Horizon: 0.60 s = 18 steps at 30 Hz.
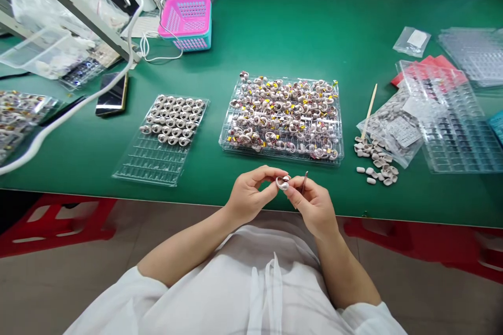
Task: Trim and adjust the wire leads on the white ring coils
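Note:
Near the table's front edge my left hand point(251, 192) pinches a small beige ring-shaped part point(282, 183) between thumb and fingertips. My right hand point(313, 203) touches the same part from the right with its thumb, and a thin dark tool point(304, 182) sticks up between its fingers. Just beyond my hands lies a clear tray point(223, 142) filled with similar parts bearing yellow and dark red bits. To its left, another clear tray point(151, 159) holds beige parts in its far rows, while its near rows are bare. Loose beige pieces point(379, 159) lie in a pile at the right.
A pink and blue basket point(192, 23), a phone point(112, 94) and a white cable point(84, 102) are at the left. At the right are a wooden stick point(370, 110), a bag of pieces point(393, 125) and stacked clear trays point(459, 125). Red stools stand below the table.

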### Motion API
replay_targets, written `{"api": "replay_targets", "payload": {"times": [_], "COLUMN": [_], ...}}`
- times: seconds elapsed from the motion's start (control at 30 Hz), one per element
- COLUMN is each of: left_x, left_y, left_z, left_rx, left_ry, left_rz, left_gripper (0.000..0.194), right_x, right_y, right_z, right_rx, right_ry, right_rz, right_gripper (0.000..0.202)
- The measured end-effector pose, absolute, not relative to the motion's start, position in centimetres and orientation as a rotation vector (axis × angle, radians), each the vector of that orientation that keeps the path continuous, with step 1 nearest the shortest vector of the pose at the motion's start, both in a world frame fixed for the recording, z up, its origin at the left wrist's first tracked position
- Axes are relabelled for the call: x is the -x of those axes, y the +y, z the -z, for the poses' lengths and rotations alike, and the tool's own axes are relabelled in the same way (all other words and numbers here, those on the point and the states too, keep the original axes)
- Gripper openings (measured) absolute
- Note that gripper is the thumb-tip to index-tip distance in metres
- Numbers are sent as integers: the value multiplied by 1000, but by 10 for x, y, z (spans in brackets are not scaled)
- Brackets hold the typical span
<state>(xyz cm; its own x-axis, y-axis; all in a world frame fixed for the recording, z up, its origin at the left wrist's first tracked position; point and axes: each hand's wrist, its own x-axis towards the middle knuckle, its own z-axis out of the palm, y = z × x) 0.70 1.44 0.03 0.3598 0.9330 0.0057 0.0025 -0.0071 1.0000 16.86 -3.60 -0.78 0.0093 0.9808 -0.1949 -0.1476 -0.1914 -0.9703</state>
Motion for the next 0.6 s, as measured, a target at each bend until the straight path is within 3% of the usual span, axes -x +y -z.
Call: {"api": "replay_targets", "payload": {"times": [0.6], "left_x": [7], "left_y": [26], "left_z": [-4], "left_rx": [-1771], "left_ry": [710], "left_rz": [-977], "left_gripper": [21], "right_x": [-163], "right_y": [-43], "right_z": [22], "right_rx": [1254], "right_ry": [-1126], "right_rz": [-1092], "right_gripper": [13]}}
